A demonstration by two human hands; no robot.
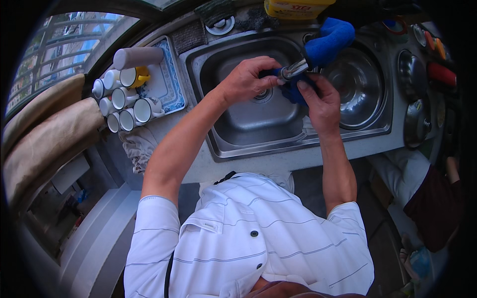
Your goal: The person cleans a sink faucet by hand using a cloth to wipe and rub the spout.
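My left hand (250, 77) is at the tip of the chrome faucet spout (296, 70), its fingers curled on a dark blue cloth. My right hand (321, 102) pinches the same blue cloth (295, 92) just below the spout. The cloth hangs under the metal tube, and part of it is hidden by my fingers. A brighter blue towel-like cover (329, 43) wraps the upper part of the faucet. Beneath both hands lies the left basin of a stainless steel sink (257, 126), its drain (262, 94) partly behind my left hand.
A round metal basin (350, 87) sits in the right sink bowl. On the left, several enamel mugs (146, 110) crowd a blue-patterned tray (175, 80) with a lying cylinder (138, 58). Pan lids (416, 121) line the right counter. Another person (428, 208) is at far right.
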